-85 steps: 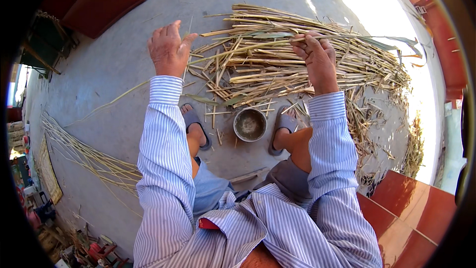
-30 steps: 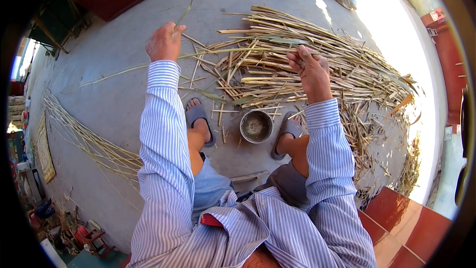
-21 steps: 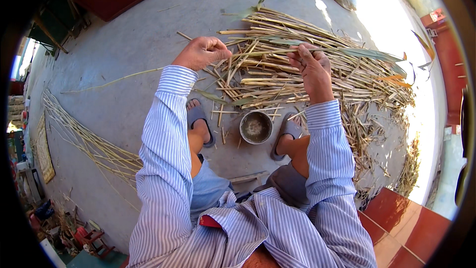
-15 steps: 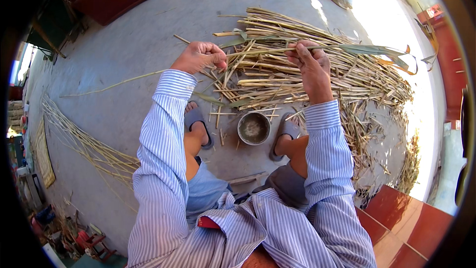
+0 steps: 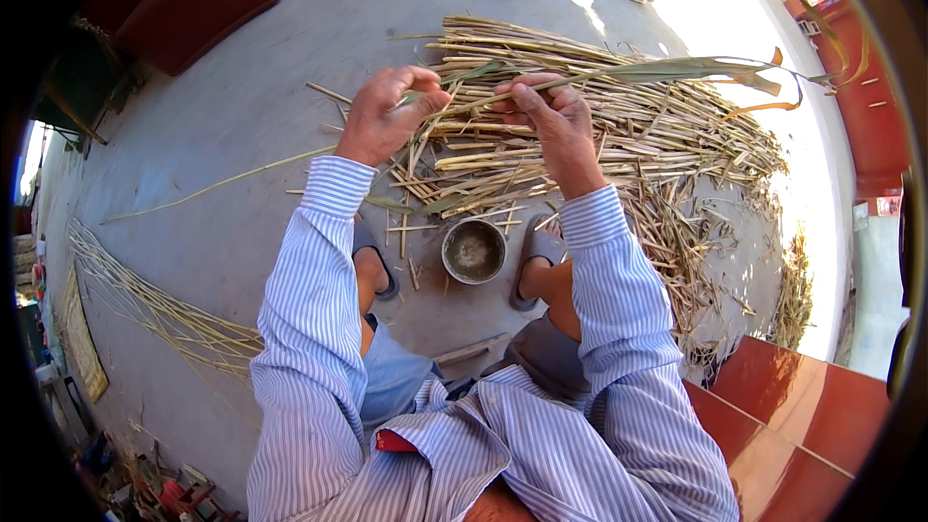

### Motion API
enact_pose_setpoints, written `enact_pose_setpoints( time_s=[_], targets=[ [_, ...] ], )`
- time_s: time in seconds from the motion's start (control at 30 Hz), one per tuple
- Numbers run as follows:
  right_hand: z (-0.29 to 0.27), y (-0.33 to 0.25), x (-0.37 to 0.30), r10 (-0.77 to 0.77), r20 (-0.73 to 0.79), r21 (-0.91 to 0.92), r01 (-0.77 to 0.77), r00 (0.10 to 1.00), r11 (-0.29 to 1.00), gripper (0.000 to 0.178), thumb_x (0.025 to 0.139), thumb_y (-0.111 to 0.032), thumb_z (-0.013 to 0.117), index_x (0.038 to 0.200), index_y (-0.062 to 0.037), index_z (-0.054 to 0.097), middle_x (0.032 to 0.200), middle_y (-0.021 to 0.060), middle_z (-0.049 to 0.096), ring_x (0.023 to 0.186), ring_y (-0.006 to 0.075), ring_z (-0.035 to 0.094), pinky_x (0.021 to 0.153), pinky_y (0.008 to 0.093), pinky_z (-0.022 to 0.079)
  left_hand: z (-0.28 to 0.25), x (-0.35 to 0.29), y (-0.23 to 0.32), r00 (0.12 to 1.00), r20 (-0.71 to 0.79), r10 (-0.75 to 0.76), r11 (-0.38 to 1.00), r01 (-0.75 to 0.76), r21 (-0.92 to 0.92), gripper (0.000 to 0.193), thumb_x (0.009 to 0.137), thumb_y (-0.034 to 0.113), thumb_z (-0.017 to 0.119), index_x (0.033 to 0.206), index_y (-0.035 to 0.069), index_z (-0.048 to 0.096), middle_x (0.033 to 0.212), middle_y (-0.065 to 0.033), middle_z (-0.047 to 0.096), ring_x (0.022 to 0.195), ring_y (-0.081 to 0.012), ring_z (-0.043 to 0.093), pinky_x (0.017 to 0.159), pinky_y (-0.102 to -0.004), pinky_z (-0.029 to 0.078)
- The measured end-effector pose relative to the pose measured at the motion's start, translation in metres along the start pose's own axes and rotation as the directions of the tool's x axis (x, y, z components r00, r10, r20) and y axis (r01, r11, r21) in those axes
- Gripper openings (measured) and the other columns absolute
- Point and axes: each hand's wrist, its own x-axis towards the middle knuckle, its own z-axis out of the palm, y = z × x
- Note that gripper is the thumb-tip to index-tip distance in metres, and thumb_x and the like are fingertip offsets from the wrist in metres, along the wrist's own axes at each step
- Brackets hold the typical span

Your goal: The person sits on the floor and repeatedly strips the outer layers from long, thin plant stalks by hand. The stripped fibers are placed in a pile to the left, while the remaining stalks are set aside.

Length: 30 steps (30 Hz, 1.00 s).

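A long thin reed stalk [image 5: 232,179] stretches across in front of me, its bare end trailing left over the floor. My left hand [image 5: 387,118] is closed round it, thumb and fingertips pinched. A short way to the right, my right hand [image 5: 559,130] grips the same stalk between thumb and fingers. Beyond that hand, a long green leaf [image 5: 691,69] with curled brown tips runs out to the right. Below both hands lies a large pile of cut dry stalks [image 5: 619,140], partly hidden by my right hand.
Between my sandalled feet stands a round metal bowl [image 5: 474,251] with murky contents. A bundle of thin peeled stalks [image 5: 169,300] lies on the floor to the left. Dark red seats [image 5: 198,0] are at the far left, and red tiles [image 5: 773,396] at the near right.
My right hand has moved left along the stalk, closer to my left hand. The leafy end has shifted left with it, and the whole view has swung slightly.
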Motion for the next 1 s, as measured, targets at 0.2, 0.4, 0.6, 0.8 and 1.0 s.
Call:
enact_pose_setpoints(
  time_s=[0.2, 0.4, 0.6, 0.8, 1.0],
  targets=[
    [0.001, 0.002, 0.003, 0.06, 0.048, 0.152, -0.067, 0.997, 0.986, 0.02, 0.093, -0.011, 0.061, 0.11, -0.0013, 0.06, 0.1, 0.0092, 0.068, 0.089, 0.0163, 0.067, 0.079, 0.0266, 0.055, 0.0, -0.001, 0.017, 0.977, 0.131, -0.167, 0.981, 0.177, -0.073, 0.018, 0.081, 0.021, 0.071, 0.082, 0.004, 0.069, 0.068, -0.0098, 0.063, 0.058, -0.0189, 0.059, 0.056, -0.0314, 0.046],
    [-0.025, -0.01, 0.002, 0.115, -0.001, 0.236, -0.111, 0.993, 0.965, 0.026, 0.091, -0.009, 0.061, 0.115, -0.0004, 0.059, 0.106, 0.0107, 0.066, 0.094, 0.0184, 0.066, 0.081, 0.0275, 0.056, -0.052, -0.001, 0.01, 0.866, 0.329, -0.376, 0.899, 0.427, -0.099, 0.013, 0.085, 0.011, 0.07, 0.081, 0.001, 0.063, 0.069, -0.0008, 0.059, 0.063, -0.0072, 0.052, 0.057, -0.0231, 0.044],
    [-0.016, -0.019, -0.002, 0.017, 0.124, 0.259, -0.049, 0.992, 0.965, 0.032, 0.089, -0.011, 0.065, 0.119, -0.0024, 0.058, 0.109, 0.0131, 0.066, 0.099, 0.0229, 0.066, 0.081, 0.029, 0.057, -0.078, -0.004, 0.004, 0.737, 0.494, -0.461, 0.807, 0.58, -0.113, 0.013, 0.085, 0.011, 0.069, 0.085, 0.001, 0.061, 0.069, -0.0027, 0.061, 0.062, -0.0084, 0.054, 0.059, -0.0232, 0.046],
    [-0.018, -0.017, -0.002, -0.004, 0.2, 0.266, -0.05, 0.98, 0.963, 0.035, 0.086, -0.009, 0.068, 0.118, -0.0002, 0.056, 0.11, 0.014, 0.066, 0.102, 0.0248, 0.066, 0.081, 0.0315, 0.058, -0.095, -0.003, 0.001, 0.73, 0.443, -0.52, 0.792, 0.606, -0.068, 0.017, 0.083, 0.013, 0.072, 0.087, 0.001, 0.06, 0.07, -0.0031, 0.062, 0.064, -0.0075, 0.054, 0.058, -0.0238, 0.045],
    [-0.006, -0.012, -0.001, -0.014, 0.028, 0.282, 0.006, 1.0, 0.959, 0.022, 0.09, -0.011, 0.063, 0.109, 0.0001, 0.058, 0.104, 0.0124, 0.067, 0.093, 0.0225, 0.068, 0.078, 0.0301, 0.058, -0.076, -0.001, 0.012, 0.778, 0.418, -0.469, 0.843, 0.535, -0.05, 0.018, 0.083, 0.014, 0.07, 0.093, 0.001, 0.061, 0.077, -0.0021, 0.062, 0.069, -0.0074, 0.056, 0.063, -0.0222, 0.046]
  ],
)
